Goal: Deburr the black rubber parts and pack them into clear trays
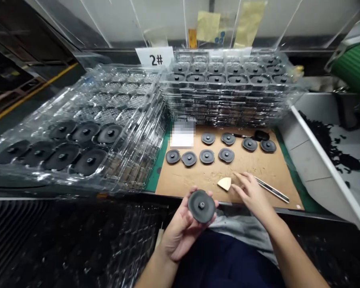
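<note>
My left hand (180, 232) cradles a black rubber disc (201, 206) with a central stud, its fingers curled up around the rim. My right hand (250, 194) lies open over a brown cardboard mat (216, 176), holding nothing. Its fingertips are close to a cream triangular wedge (224, 183). A slim utility knife (271, 190) lies just beyond that hand. Several similar black discs (226, 155) sit in two loose rows on the mat, and a black-handled tool (261, 135) lies behind them.
Stacked clear plastic trays (225, 90) holding black discs rise behind the mat, with more trays (63, 144) at the left. A white-walled bin (324, 160) of black scraps stands to the right. A "2#" card (155, 57) stands at the back.
</note>
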Motion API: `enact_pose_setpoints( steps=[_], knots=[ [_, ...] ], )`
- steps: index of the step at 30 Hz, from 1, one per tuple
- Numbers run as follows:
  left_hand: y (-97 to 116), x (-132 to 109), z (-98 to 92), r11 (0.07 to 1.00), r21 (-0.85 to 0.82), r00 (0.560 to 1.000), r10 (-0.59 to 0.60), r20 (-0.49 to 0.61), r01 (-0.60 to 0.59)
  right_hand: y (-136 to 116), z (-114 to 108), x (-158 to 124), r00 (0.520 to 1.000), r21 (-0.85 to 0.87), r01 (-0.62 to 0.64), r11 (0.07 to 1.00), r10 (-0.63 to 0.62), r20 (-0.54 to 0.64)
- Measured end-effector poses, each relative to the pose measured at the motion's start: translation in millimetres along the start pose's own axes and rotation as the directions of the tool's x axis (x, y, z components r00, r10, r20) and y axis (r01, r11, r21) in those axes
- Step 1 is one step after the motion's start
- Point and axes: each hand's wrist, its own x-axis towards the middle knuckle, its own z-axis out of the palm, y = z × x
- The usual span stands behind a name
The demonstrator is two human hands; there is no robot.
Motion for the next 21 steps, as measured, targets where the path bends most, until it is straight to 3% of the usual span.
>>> enact_pose_setpoints(
  steps=[4,7,11,14,18,21],
  knots=[
    [4.3,14.0,3.0,0.998,-0.032,0.992,0.055,-0.116,-0.059,-7.2,41.1,6.0,0.997,0.045,0.041,0.998,-0.043,0.06],
    [7.8,21.9,3.1,0.997,-0.018,0.983,0.074,-0.17,-0.078,-11.2,44.1,0.4,0.989,0.081,0.083,0.993,-0.093,0.116],
    [11.6,36.9,5.0,0.998,0.024,0.972,0.07,-0.224,-0.066,-19.5,15.0,9.6,0.99,0.098,0.045,0.994,-0.057,0.127],
    [8.0,52.0,12.1,0.996,0.066,0.966,0.067,-0.25,-0.052,-49.5,-17.8,23.1,0.997,0.19,0.01,0.982,-0.024,0.072],
    [0.2,67.3,23.0,0.99,0.139,0.978,-0.001,-0.209,0.031,-97.9,-45.6,30.0,0.979,0.268,0.203,0.942,-0.199,-0.043],
    [-0.2,71.8,27.3,0.981,0.178,0.984,-0.051,-0.171,0.082,-110.9,-50.4,30.7,0.955,0.331,0.235,0.914,-0.28,0.095]
  ],
)
